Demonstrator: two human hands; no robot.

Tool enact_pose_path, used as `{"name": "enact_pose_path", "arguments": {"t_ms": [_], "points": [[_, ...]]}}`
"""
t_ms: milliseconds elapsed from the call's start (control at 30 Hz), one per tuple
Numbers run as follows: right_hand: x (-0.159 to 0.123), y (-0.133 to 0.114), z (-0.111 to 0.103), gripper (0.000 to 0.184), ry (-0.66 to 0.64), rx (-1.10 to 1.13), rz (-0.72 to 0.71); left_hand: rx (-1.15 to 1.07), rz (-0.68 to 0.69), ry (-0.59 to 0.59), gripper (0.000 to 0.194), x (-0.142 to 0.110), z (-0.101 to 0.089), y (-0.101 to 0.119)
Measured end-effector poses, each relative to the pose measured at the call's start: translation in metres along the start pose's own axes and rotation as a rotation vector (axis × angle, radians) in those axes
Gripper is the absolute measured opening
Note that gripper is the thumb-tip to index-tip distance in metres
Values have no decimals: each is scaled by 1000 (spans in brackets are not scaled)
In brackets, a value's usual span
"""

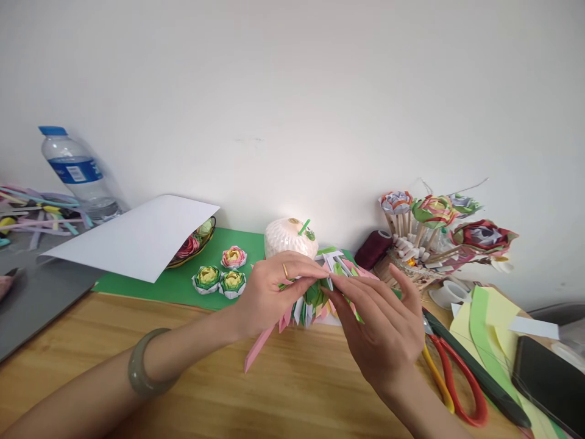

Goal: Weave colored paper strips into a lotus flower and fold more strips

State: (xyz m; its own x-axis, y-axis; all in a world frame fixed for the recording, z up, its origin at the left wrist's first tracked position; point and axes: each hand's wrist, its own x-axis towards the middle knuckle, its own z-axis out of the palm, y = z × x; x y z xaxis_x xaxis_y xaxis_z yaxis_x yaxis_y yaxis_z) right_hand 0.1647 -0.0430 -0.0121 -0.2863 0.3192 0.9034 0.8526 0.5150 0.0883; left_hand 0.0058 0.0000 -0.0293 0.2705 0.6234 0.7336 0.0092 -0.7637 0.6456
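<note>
My left hand (274, 292), with a ring on one finger, pinches a small folded paper piece (329, 281) between thumb and fingertips. From the other side, my right hand (381, 323) grips the same piece, fingers close together, so the fingertips of both hands nearly meet. Just beneath and behind lies a heap of folded paper pieces (315, 308) in green, pink and white, partly hidden by my hands. A pink paper strip (258, 349) juts from the heap toward the table's front. Behind my left hand stands a white round woven-looking object (287, 238) with a green stick on top.
Paper lotus flowers (233, 283) sit on green paper (169, 286). A white sheet (137, 238) covers part of a basket at left, near a water bottle (77, 171). At right are scissors (457, 378), a phone (548, 384), dark thread (372, 249) and stemmed paper flowers (434, 213).
</note>
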Motion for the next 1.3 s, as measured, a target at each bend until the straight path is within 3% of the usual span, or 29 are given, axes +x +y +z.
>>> {"name": "enact_pose_path", "arguments": {"t_ms": [267,533,733,967,1300], "points": [[-1,-1,-2,13,36,-32,-64,10,188,22,22,-1,1,0],[0,0,-4,8,47,-32,-34,91,232,-21,19,-1,-1,1],[1,2,-7,13,-3,-3,-64,93,182,0,21,4,-2,8],[0,3,-7,15,-10,-2,-80,94,243,3,21,3,-2,6],[2,4,-2,11,-18,63,-74,160,161,-136,14,10,-7,11]]}}
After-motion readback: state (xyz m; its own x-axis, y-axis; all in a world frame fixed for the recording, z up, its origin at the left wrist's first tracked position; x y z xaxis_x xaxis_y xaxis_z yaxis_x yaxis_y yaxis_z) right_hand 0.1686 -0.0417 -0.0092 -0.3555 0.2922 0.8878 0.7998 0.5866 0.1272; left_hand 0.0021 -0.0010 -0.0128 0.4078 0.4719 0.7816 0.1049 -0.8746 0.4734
